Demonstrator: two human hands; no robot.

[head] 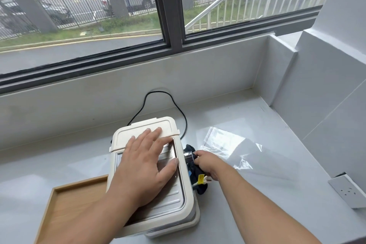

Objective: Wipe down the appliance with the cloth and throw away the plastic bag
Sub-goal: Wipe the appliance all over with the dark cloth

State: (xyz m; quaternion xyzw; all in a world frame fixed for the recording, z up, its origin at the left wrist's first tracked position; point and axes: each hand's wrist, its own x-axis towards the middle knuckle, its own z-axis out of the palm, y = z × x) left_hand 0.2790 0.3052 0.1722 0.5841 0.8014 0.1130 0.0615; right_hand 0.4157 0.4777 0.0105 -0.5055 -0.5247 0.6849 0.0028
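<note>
A cream-coloured appliance (174, 202) with a ribbed metal top panel stands on the white counter (257, 117), partly over a wooden tray. My left hand (144, 164) lies flat on its top with fingers spread. Against the appliance's right side, beside a metal knob, my right hand (208, 162) grips a dark cloth (198, 170). A clear plastic bag (227, 146) lies flat on the counter just right of my right hand.
The appliance's black cord (178, 105) loops behind it toward the back wall; its plug with a yellow tag (202, 179) lies by the cloth. A wooden tray (73, 204) sits at the front left. A white wall socket (350, 192) is at the right edge. A window runs above.
</note>
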